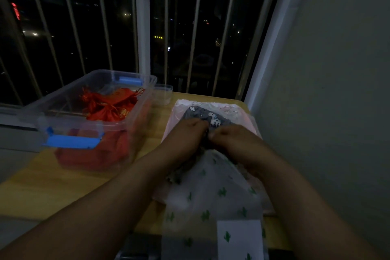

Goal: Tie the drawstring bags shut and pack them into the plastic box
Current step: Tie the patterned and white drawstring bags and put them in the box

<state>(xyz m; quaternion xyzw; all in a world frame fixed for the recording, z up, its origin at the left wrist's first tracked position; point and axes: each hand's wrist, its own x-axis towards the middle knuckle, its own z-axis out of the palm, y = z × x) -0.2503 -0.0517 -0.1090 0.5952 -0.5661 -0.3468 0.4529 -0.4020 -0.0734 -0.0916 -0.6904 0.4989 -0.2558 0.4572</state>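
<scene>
Bag: grey bag (209,117) w/ white print, lying on pink stack (175,116), right-centre of tabletop (52,179).
Left grip (190,131): fingers curled, pinching bag's near end.
Right grip (230,135): same, pinching near end just beside the left; knuckles nearly touch.
Cord: can't see it; hidden under fingers, pic dim + blurry.
Feel (judged): soft thin cloth, light, limp, no stiffness, will crumple and sag if lifted by one corner. Not fragile. Fabric prob not slippery, cord may be.
Where to hold: at gathered neck, one side each, pull cords apart to cinch; carry by neck or scoop under body after.
Box (95,126): clear plastic, blue clips, lid off, left of hands, well apart from grey bag. Red bags (109,103) already inside, piled toward its far right; space looks left.
Other stock: white cactus-print bags (211,186) near edge, under forearms, overlapping pink stack; slick-looking, could slide.
Tub (163,94): small clear one behind box, far side.
Surface: pale wood tabletop, flat, smooth; cloth should drag easy.
Room: night, low light. Barred window (145,27) far side, city lights beyond. Plain wall (327,69) tight on right, so little elbow room that side.
</scene>
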